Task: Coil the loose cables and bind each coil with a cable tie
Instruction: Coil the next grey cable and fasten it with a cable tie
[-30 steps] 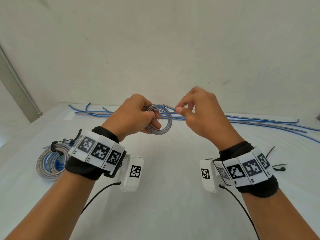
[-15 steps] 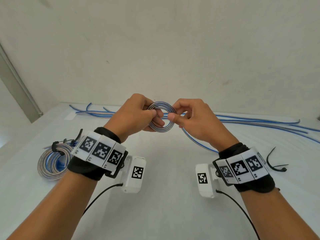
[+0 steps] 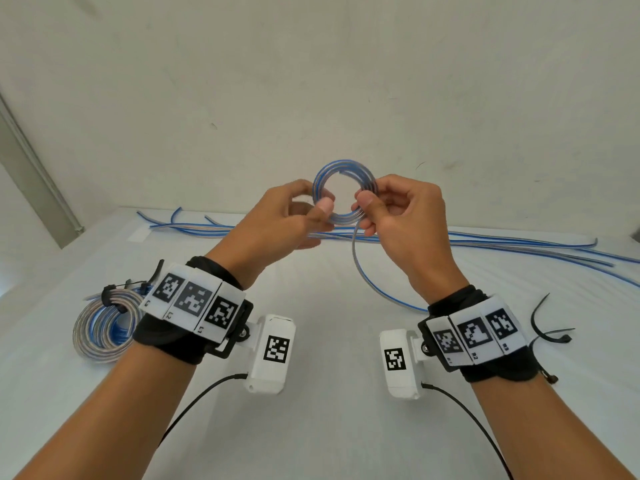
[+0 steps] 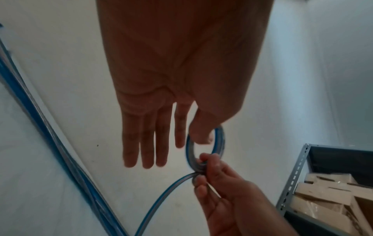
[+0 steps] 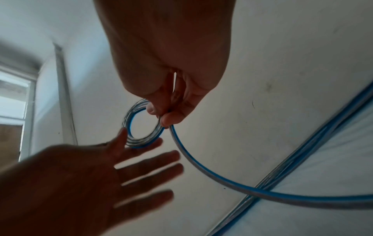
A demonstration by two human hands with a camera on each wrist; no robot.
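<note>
1. Hands raised at mid-frame in my head view, over a white surface (image 3: 318, 393), with a small coil (image 3: 343, 194) of blue-and-clear cable held between them in the air.
2. My left hand (image 3: 277, 223) meets the coil at its 8 o'clock edge. The thumb presses on the loops; from the left wrist view the other fingers (image 4: 147, 143) lie straight and spread, not wrapped round anything.
3. My right hand (image 3: 398, 220) pinches the coil at its 3 o'clock edge between thumb and curled fingers, bunching the loops together there.
4. From that pinch a loose tail of the same cable (image 3: 367, 282) hangs down in a curve toward 5 o'clock and runs behind my right wrist.
5. At 12 o'clock on the surface, beyond the hands, the loose cables (image 3: 519, 244) lie stretched side to side along the foot of the wall.
6. At 9 o'clock, partly hidden by my left wrist, a finished coil (image 3: 104, 327) lies flat, bound with a black tie (image 3: 107, 296) at its far edge.
7. At 3 o'clock, just beyond my right wrist, spare black cable ties (image 3: 550, 327) lie on the surface.
8. The left wrist view also catches a metal shelf (image 4: 298, 172) with pale boxes (image 4: 331, 193) inside, at 4 o'clock.
</note>
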